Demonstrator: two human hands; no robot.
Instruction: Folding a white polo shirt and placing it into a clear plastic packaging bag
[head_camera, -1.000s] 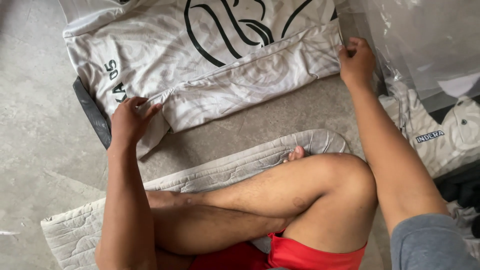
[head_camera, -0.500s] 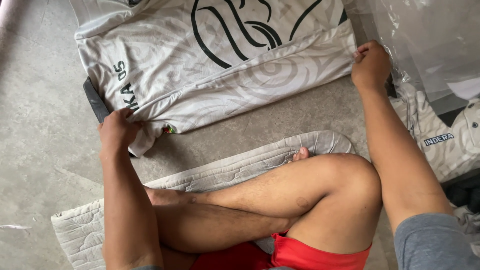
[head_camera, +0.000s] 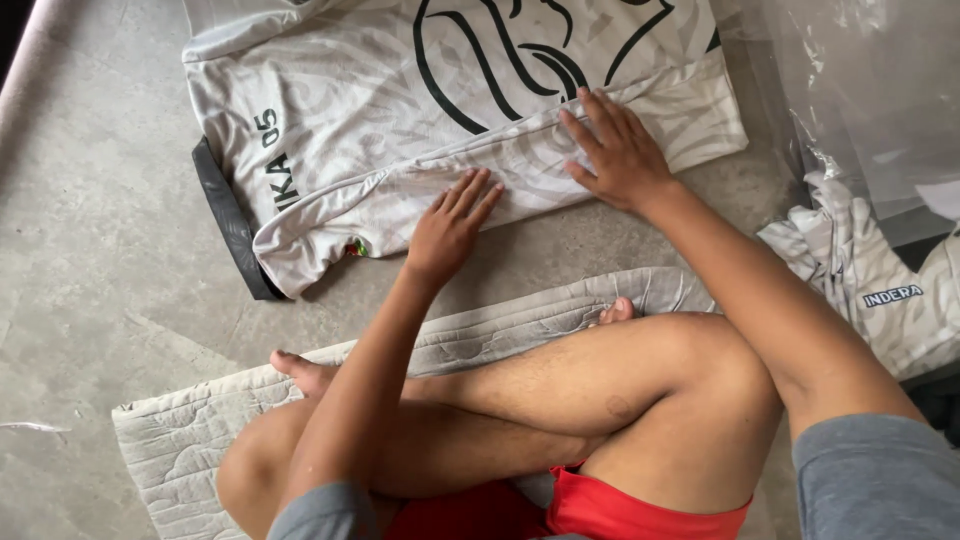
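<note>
A white patterned jersey (head_camera: 340, 110) with dark lettering and a large dark emblem lies spread on the concrete floor, its lower edge folded up toward the middle. My left hand (head_camera: 452, 225) lies flat, fingers spread, on the folded edge near its middle. My right hand (head_camera: 615, 150) presses flat on the same fold farther right. Neither hand grips anything. A dark trim band (head_camera: 228, 220) of the jersey sticks out at its left side.
I sit cross-legged in red shorts on a quilted pale mat (head_camera: 180, 440). Another folded white jersey (head_camera: 885, 300) lies at the right. Clear plastic bags (head_camera: 860, 90) are at the top right. Bare concrete floor (head_camera: 90, 250) stretches to the left.
Both hands let go of the jersey's outer corners after folding the edge up, and moved inward; they now lie flat on the fold near the middle.
</note>
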